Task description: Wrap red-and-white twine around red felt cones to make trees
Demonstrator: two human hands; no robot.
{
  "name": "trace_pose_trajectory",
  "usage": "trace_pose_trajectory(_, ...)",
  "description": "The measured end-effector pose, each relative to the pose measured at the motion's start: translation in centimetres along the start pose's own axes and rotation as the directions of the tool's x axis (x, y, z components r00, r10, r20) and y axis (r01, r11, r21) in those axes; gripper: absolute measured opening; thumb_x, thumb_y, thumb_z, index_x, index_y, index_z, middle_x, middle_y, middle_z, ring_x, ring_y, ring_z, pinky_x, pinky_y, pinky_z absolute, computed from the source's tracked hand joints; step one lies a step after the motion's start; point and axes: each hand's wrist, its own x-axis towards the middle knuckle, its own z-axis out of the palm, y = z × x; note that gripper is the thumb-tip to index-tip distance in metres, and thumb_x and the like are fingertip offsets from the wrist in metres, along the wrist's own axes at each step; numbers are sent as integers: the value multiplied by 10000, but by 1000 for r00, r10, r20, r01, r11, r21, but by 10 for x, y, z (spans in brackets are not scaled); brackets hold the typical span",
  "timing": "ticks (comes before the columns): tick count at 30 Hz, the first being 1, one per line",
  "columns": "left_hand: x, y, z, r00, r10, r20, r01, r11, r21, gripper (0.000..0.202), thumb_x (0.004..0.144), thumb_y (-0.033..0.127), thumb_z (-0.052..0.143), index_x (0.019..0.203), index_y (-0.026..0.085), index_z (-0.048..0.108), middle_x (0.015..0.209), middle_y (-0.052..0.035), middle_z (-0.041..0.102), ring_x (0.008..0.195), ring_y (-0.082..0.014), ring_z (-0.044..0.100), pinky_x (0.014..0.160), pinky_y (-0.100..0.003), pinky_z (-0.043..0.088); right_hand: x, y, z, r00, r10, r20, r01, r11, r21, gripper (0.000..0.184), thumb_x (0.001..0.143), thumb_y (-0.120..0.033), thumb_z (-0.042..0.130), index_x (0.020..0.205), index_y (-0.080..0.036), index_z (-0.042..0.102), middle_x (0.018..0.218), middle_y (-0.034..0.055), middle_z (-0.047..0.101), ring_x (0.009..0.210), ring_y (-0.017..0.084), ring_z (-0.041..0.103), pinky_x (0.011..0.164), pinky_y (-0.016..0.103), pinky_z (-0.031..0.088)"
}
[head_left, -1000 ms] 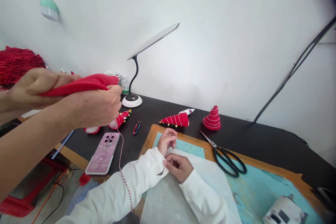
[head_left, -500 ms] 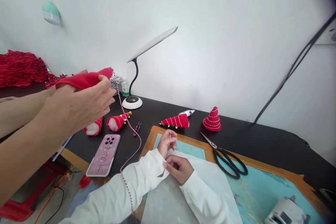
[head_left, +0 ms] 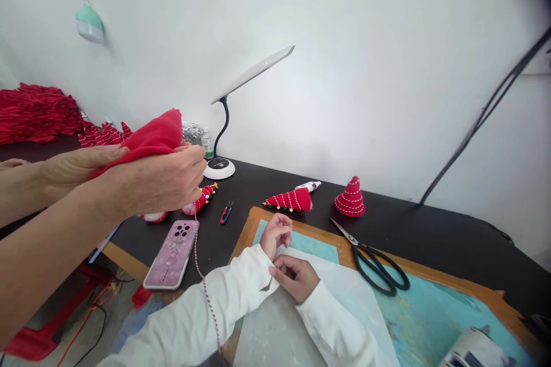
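Note:
My left hand (head_left: pixel 278 235) hovers over the work mat with its fingers loosely bent and apart, holding nothing. My right hand (head_left: pixel 299 278) pinches the white cuff (head_left: pixel 270 266) of my left sleeve at the wrist. Just beyond my hands, a red felt cone tree (head_left: pixel 290 199) with striped cord and small pom-poms lies on its side. From the left, another person's two hands (head_left: pixel 161 178) hold a plain red felt cone (head_left: pixel 157 131) in the air. A red-and-white twisted cord (head_left: pixel 200 261) hangs below those hands and crosses my left sleeve.
Black-handled scissors (head_left: pixel 374 264) lie right of my hands. A red cord-wrapped cone (head_left: pixel 350 198), lamp (head_left: pixel 219 168), thread snips (head_left: pixel 226 213) and pink phone (head_left: pixel 172 253) sit on the black table. A white device (head_left: pixel 476 350) is at lower right; red fabric (head_left: pixel 38 112) is piled far left.
The other person's hands have turned the red cone so its tip points up, and one hand has shifted right, closing near its edge. The cord hangs straighter. My hands keep their pose.

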Motion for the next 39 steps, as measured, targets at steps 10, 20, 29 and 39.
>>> trace_pose_trajectory(10,-1,0,0,1000,11,0,-11,1000,0,217,629,250,566,813,168,485,706,29,458,473,-54,396,485,-226,272,-1,-5,0,1000,16,5,-16,1000,9,387,809,-495,550,673,-133,571,525,-26,345,521,78,261,531,213,219)
trace_pose_trajectory(20,-1,0,0,1000,8,6,-8,1000,-3,218,632,244,567,819,168,486,676,37,447,477,-57,397,486,-218,279,1,-1,-3,999,-3,42,5,1000,-29,382,825,-484,540,689,-128,573,538,-22,375,523,76,280,537,213,238)
trace_pose_trajectory(29,-1,-1,0,1000,3,4,-3,1000,-16,221,629,244,570,819,164,490,699,34,460,468,-49,395,480,-216,278,-1,-5,-1,1000,2,-15,-2,1000,-17,361,810,-466,558,672,-132,574,537,-21,376,528,78,288,542,218,233)
trace_pose_trajectory(39,-1,-1,-1,1000,-4,11,4,1000,-20,203,639,236,562,816,168,490,688,36,451,476,-54,405,483,-215,281,-1,-6,-2,1000,16,-5,-16,1000,-11,380,807,-482,551,677,-126,577,541,-20,378,529,77,284,537,215,220)
